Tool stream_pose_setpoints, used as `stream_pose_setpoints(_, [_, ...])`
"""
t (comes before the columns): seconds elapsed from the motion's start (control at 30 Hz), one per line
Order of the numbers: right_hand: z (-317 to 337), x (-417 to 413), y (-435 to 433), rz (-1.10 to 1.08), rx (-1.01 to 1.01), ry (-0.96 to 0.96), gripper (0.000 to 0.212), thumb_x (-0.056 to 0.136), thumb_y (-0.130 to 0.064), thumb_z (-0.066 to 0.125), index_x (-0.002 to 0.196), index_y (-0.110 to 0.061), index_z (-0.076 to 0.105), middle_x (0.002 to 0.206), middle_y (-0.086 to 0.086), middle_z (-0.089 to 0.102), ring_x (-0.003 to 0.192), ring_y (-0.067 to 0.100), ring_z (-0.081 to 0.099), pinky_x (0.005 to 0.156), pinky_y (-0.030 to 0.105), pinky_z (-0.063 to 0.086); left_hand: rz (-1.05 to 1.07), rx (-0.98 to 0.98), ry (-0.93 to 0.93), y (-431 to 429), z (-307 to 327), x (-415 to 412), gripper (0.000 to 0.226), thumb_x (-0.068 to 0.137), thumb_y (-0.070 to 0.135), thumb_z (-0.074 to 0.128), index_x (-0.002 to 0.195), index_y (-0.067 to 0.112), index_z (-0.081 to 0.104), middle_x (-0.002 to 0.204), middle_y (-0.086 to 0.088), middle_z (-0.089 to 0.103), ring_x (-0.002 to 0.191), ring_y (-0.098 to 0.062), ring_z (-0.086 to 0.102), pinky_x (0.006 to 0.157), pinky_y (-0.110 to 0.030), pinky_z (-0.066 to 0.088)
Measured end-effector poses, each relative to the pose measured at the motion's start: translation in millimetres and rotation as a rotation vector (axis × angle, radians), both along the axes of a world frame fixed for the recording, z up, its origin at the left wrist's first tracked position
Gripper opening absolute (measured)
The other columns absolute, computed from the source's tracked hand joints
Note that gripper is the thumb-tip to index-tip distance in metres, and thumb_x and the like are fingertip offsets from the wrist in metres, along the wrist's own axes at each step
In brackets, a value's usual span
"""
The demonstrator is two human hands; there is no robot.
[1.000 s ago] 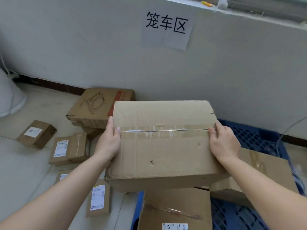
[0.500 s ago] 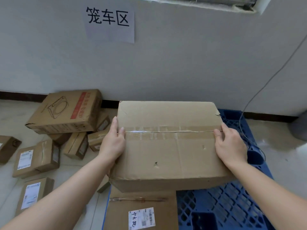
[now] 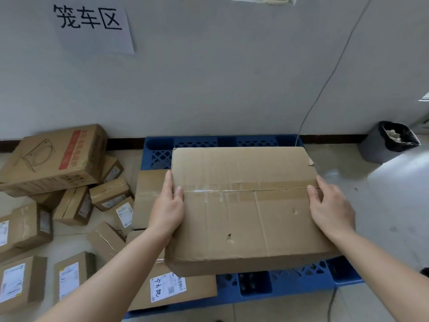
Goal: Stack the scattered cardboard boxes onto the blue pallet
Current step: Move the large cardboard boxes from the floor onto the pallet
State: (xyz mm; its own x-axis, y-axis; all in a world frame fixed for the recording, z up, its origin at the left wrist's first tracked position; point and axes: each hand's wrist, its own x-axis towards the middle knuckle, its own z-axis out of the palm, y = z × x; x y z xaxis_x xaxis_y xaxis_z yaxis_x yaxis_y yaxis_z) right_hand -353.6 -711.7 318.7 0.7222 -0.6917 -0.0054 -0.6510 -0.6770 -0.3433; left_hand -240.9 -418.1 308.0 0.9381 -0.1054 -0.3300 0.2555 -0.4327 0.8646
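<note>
The large cardboard box is held level above the blue pallet, over its right portion, with its taped seam facing up. The left hand presses flat against the box's left end and the right hand against its right end; on each the fingers lie close together along the top edge at the seam, thumb on the lid. Judgement: the opposed grip at the midline balances the load and keeps it square for lowering. Whether the base already touches the pallet cannot be told.

To the left of the held box, two flat boxes occupy the pallet: a labelled box at the near corner and a plain box behind it. The open right side is thus the likely landing place.

Further left of the held box, off the pallet, scattered boxes lie on the pale tiled floor, the largest a printed carton tilted on others. Much of the task appears outstanding.

Beyond the held box stands a white wall bearing a paper sign; a cable hangs down to the pallet's far edge. To the right of the held box sits a lined waste bin.
</note>
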Motion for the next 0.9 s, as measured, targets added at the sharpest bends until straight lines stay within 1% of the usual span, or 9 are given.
stream_pose_setpoints(0.13, [-8.2,-29.9,-12.0,-0.048,0.022,0.023,0.050,0.099,-0.038,0.035,0.144,-0.017,0.036,0.143,0.010,0.043,0.123,0.033,0.045,0.094,0.041,0.039,-0.038,-0.019,0.011,-15.8,-7.0,-19.4,0.054,0.102,0.030,0.033,0.150,0.037,0.010,0.153,0.010,0.029,0.136,-0.017,0.035,0.105,-0.031,0.030])
stream_pose_setpoints(0.2, [-13.9,-42.9,-18.7,-0.068,0.028,0.025,0.050,0.099,-0.038,0.035,0.144,-0.017,0.036,0.143,0.010,0.042,0.124,0.033,0.044,0.094,0.040,0.039,-0.062,-0.013,0.002,-24.2,-12.8,-28.7,0.054,0.102,0.029,0.033,0.150,0.035,0.010,0.153,0.010,0.029,0.137,-0.016,0.034,0.099,-0.026,0.029])
stream_pose_setpoints(0.27, [-20.8,-54.6,-27.1,-0.083,0.027,0.022,0.049,0.099,-0.037,0.035,0.144,-0.017,0.037,0.143,0.010,0.043,0.124,0.033,0.045,0.093,0.040,0.039,-0.075,0.001,-0.004,-33.5,-20.7,-37.3,0.054,0.102,0.029,0.033,0.151,0.034,0.011,0.153,0.009,0.030,0.137,-0.015,0.034,0.096,-0.024,0.027])
stream_pose_setpoints(0.57, [-60.8,-94.8,-70.5,-0.105,0.052,0.036,0.049,0.098,-0.036,0.036,0.143,-0.015,0.038,0.144,0.009,0.042,0.126,0.031,0.043,0.096,0.040,0.037,-0.067,0.018,0.016,-76.9,-61.7,-80.3,0.053,0.102,0.028,0.033,0.150,0.036,0.012,0.154,0.012,0.027,0.139,-0.012,0.030,0.106,-0.025,0.024])
stream_pose_setpoints(0.7, [-79.1,-104.7,-91.2,-0.099,0.062,0.044,0.049,0.098,-0.036,0.037,0.143,-0.017,0.037,0.143,0.009,0.042,0.124,0.032,0.044,0.093,0.040,0.039,-0.039,0.044,0.027,-95.3,-81.2,-99.1,0.053,0.102,0.026,0.033,0.150,0.035,0.013,0.153,0.013,0.027,0.139,-0.012,0.030,0.106,-0.022,0.023])
stream_pose_setpoints(0.8, [-96.2,-112.1,-103.7,-0.091,0.082,0.035,0.049,0.097,-0.037,0.039,0.143,-0.018,0.037,0.143,0.008,0.043,0.125,0.031,0.044,0.094,0.041,0.040,-0.028,0.046,0.037,-105.3,-96.8,-109.2,0.053,0.102,0.025,0.034,0.150,0.035,0.013,0.153,0.015,0.026,0.140,-0.009,0.028,0.103,-0.018,0.020])
stream_pose_setpoints(0.9, [-112.3,-116.2,-113.2,-0.084,0.099,0.026,0.049,0.097,-0.036,0.040,0.143,-0.018,0.038,0.143,0.007,0.042,0.127,0.029,0.043,0.095,0.043,0.040,-0.004,0.055,0.047,-112.9,-112.7,-117.2,0.053,0.102,0.025,0.034,0.150,0.035,0.014,0.152,0.016,0.026,0.140,-0.008,0.027,0.103,-0.017,0.020])
